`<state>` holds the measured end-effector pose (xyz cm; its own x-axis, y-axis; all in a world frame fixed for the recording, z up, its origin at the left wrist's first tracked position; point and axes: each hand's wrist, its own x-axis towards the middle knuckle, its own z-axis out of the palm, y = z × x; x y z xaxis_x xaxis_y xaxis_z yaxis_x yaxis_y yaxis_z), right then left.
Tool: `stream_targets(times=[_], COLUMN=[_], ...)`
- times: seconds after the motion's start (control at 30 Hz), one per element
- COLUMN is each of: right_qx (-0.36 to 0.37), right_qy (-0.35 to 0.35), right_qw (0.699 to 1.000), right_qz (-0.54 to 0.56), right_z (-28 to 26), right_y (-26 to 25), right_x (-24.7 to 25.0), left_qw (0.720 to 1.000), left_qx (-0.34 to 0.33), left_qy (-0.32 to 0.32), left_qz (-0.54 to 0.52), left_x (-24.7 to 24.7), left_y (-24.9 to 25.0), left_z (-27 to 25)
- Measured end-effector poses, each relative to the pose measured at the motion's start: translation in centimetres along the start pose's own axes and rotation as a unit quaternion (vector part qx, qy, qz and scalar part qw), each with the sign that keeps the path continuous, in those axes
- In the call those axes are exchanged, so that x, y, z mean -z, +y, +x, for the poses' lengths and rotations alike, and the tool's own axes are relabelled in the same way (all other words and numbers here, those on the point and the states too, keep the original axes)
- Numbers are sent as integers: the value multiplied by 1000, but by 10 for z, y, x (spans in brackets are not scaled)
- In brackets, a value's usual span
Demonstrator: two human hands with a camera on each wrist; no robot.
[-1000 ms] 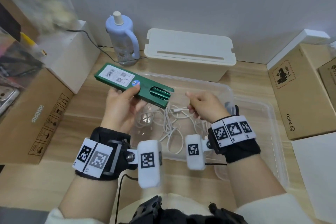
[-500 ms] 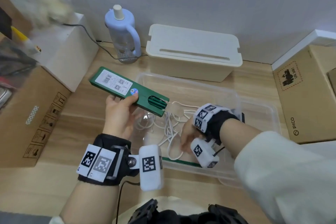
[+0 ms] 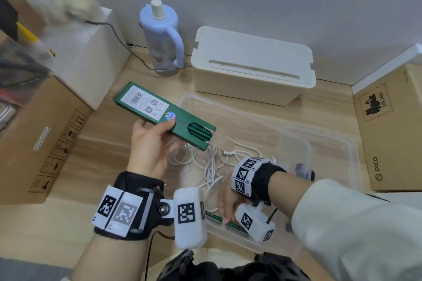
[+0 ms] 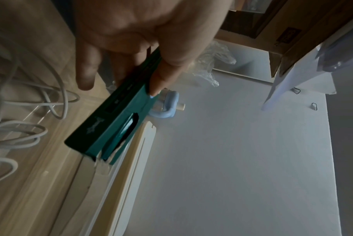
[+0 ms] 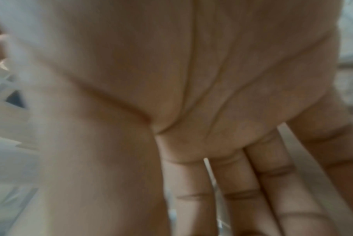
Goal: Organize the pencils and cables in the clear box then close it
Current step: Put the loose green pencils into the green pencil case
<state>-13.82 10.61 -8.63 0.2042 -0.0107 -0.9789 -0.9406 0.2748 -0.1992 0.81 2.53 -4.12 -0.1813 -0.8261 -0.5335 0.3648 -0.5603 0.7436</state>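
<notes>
My left hand grips a green pencil box tilted over the clear box, its open end facing down and right with green pencils showing in the window. The left wrist view shows the same pencil box between the thumb and fingers of my left hand. My right hand reaches down inside the clear box at its near wall, fingers straight, tips touching a green pencil lying along that wall. In the right wrist view, my right hand shows only a palm and straight fingers. White cables lie tangled in the clear box.
The clear lid lies to the right of the clear box. A cream lidded box and a blue bottle stand behind by the wall. Cardboard boxes flank the desk at left and right.
My right hand moved from the pencil box's open end down to the clear box's near wall, where a green pencil now lies. The left hand still holds the pencil box, barely shifted.
</notes>
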Motion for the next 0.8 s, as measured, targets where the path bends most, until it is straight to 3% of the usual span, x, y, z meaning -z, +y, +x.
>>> stream_targets(times=[0.1, 0.13, 0.27, 0.37, 0.47, 0.57, 0.63, 0.67, 0.73, 0.8], right_qx=[56, 53, 79, 99, 99, 93, 107, 117, 141, 144], right_qy=[-60, -42, 186, 297, 450, 608, 678, 695, 702, 699], right_qw=[996, 997, 979, 946, 876, 760, 679, 655, 640, 649], right_qz=[-22, -28, 33, 81, 145, 210, 260, 273, 278, 263], right_z=[8, 8, -21, -67, -115, -148, -160, -163, -163, -160], right_y=[0, -1, 4, 15, 34, 57, 66, 67, 63, 56], right_x=[-5, -8, -11, -6, -17, -42, -56, -60, -64, -66], left_qw=[1000, 1000, 999, 998, 996, 996, 996, 997, 997, 997], left_qx=[10, 14, 25, 26, 24, 18, 12, 10, 8, 6], left_qy=[4, 6, 5, 13, 17, 11, 3, 0, -10, -27], left_qz=[-6, -12, -36, -61, -87, -90, -84, -82, -79, -78], left_x=[2, 2, 2, 2, 2, 1, -2, -4, -9, -14], left_y=[-1, -1, 1, 5, 8, 11, 12, 13, 13, 13], left_z=[0, 0, -4, -7, -11, -15, -20, -22, -27, -31])
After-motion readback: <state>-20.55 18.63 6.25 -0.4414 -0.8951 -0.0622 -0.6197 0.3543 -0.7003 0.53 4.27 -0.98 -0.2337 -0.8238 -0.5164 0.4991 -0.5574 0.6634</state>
